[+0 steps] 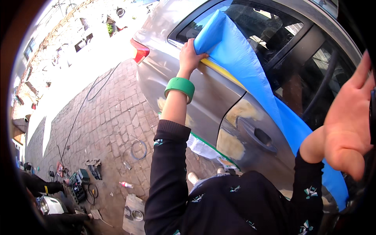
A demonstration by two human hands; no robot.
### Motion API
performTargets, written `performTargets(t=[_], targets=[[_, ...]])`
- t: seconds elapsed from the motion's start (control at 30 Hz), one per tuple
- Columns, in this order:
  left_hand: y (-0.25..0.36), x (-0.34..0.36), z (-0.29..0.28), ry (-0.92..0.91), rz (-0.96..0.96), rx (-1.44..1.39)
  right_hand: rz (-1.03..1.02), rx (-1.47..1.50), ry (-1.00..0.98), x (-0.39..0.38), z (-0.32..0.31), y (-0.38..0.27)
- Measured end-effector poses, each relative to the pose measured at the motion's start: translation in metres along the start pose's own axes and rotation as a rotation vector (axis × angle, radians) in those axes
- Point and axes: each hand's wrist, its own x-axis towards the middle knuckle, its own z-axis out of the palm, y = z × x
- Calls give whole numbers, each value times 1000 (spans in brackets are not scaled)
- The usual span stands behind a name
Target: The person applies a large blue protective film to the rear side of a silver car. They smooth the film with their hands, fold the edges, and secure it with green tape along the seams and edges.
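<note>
Masking along the car's (pixel 203 88) window line is judged to be partly done. The blue sheet (pixel 243 58) is found directly at the left fingertips and is spread rightward and down from them, below the right hand's fingers. The left hand (pixel 190 58) is set at the sheet's upper end, its fingers kept close together with the thumb reaching toward the yellow strip (pixel 225 72); whether the sheet is pinched or only pressed cannot be told. The right hand (pixel 348 117) is held with palm exposed and fingers loosely extended, apparently with nothing grasped; its outer side is cut off by the picture's edge.

Done, as far as shown: the yellow strip is seen laid along the window's lower edge, just right of the left thumb, with the sheet draped from it. Left, by judgement: the sheet's end beside the left fingers is bunched into a raised fold and is not yet smoothed. Much of the rear side glass (pixel 270 33), right of the left fingers, is uncovered. The filler patches (pixel 231 144), below and right of those fingers, are left exposed. A green tape roll (pixel 180 88) is worn on the wrist just below them.
</note>
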Motion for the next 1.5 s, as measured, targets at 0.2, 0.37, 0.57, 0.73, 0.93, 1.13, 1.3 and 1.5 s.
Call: performTargets(t=[0.2,0.37,0.57,0.73,0.93,1.13,1.3,1.5], targets=[[-1,1,3,3,24,-11,454,-443,-644,-139,131,80],[2,0,1,53,47,-28,486,-797,-999,-219,121,176],[4,-5,-3,30,57,-53,446,-883,-1195,-222,132,207],[-11,-1,-2,-53,74,-178,433,-877,-1336,-213,137,221],[-16,2,-26,-395,103,-359,549,-828,-1456,-210,138,227],[-12,13,-36,-476,319,-142,732,-632,-1344,-230,139,229],[-18,11,-39,-186,228,-78,555,-657,-1211,-228,138,229],[-51,30,-37,-23,3,-246,407,-820,-1344,-213,137,227]])
